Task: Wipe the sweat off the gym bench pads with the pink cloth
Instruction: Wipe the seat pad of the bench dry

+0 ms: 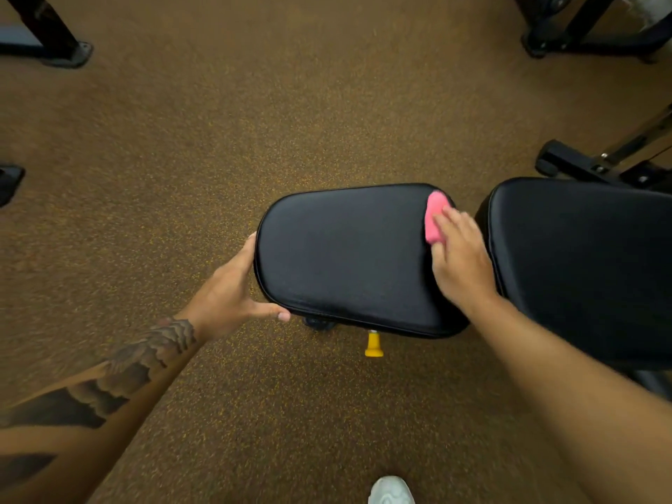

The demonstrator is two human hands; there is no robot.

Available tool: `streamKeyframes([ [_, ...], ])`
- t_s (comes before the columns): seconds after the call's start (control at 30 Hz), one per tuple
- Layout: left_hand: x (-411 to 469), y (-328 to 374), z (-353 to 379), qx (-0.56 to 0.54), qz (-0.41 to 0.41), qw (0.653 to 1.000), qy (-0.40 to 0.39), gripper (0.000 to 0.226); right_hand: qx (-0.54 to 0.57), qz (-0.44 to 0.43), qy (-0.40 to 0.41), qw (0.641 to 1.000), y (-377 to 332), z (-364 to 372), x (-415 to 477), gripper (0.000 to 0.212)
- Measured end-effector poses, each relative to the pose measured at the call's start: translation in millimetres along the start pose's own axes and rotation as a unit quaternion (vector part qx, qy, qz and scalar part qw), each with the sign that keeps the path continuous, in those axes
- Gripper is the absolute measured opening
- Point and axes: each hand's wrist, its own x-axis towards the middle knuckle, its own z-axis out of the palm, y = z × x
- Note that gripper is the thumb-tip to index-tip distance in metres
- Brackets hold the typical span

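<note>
A black padded seat pad (349,256) of the gym bench lies in the middle of the view. A second, larger black back pad (582,263) sits to its right across a narrow gap. My right hand (460,256) presses the folded pink cloth (434,220) flat onto the seat pad's right end, fingers spread over it. My left hand (232,289) grips the seat pad's left edge, thumb under its near rim.
A yellow adjustment knob (374,344) hangs under the seat pad. Brown speckled rubber flooring (218,140) surrounds the bench. Black machine feet stand at top left (69,52), top right (545,41) and right (567,161). My white shoe (391,491) shows at the bottom edge.
</note>
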Motion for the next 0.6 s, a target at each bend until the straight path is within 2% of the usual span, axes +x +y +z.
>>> streamKeyframes([
  [0.1, 0, -3, 0, -0.002, -0.004, 1.0, 0.0, 0.134, -0.017, 0.028, 0.033, 0.999, -36, 21, 52, 0.043],
  [0.2, 1, -7, 0, 0.0, -0.009, 1.0, 0.0, 0.137, 0.018, -0.091, 0.023, 0.995, -95, 46, 64, 0.026],
  [0.27, 1, -9, 1, 0.004, -0.008, 1.0, 0.004, 0.136, 0.045, -0.169, -0.012, 0.984, -132, 61, 47, 0.036],
  [0.33, 0, -7, 2, 0.004, -0.001, 1.0, 0.009, 0.134, 0.061, -0.204, -0.074, 0.974, -153, 69, 18, 0.053],
  [0.47, 0, -3, 2, -0.003, 0.004, 1.0, 0.007, 0.132, 0.055, -0.323, -0.169, 0.93, -135, 58, -35, 0.055],
  [0.6, 1, -3, 1, -0.012, 0.001, 1.0, -0.002, 0.129, 0.033, -0.374, -0.207, 0.903, -81, 28, -54, 0.051],
])
